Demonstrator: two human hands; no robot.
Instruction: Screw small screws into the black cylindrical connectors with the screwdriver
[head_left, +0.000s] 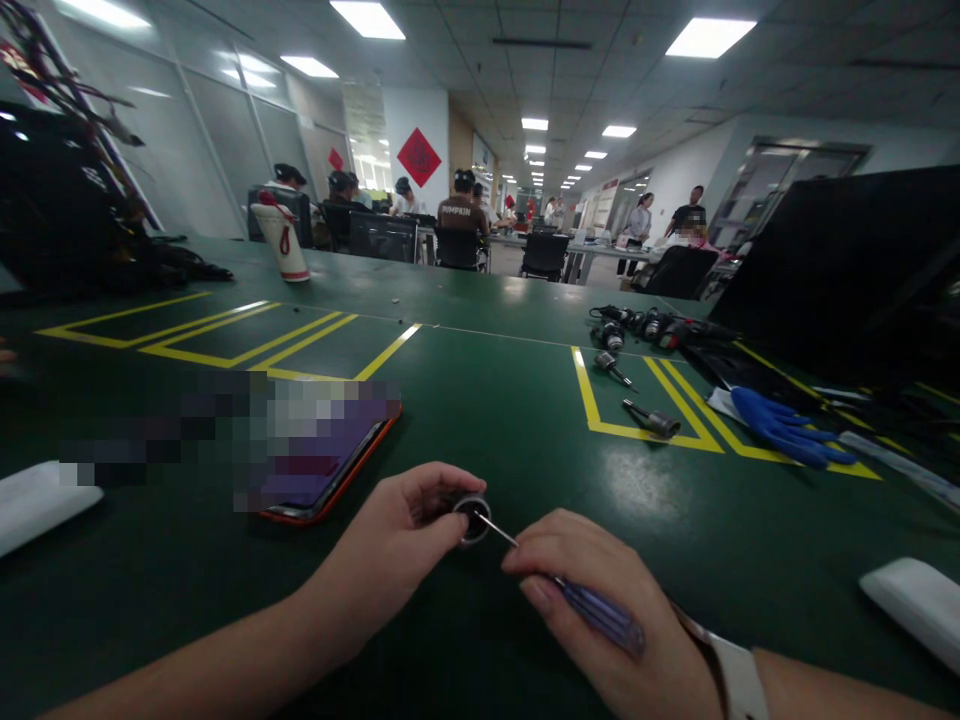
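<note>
My left hand [401, 535] pinches a small round metal ring part [472, 517] just above the green table [525, 420]. My right hand [600, 590] grips a screwdriver with a purple handle [600, 615]. Its thin metal shaft [496, 530] points up and left, and the tip sits in the dark centre of the ring part. Both hands are closed, near the front edge of the table. A watch with a white strap [731, 670] is on my right wrist.
A phone in an orange case [330, 470] lies left of my hands. A blue glove [784, 425], loose driver bits [651, 418] and dark tools [645, 325] lie at the right. White pads [919, 605] flank the front corners. A white cup [281, 240] stands far left. Several people sit beyond.
</note>
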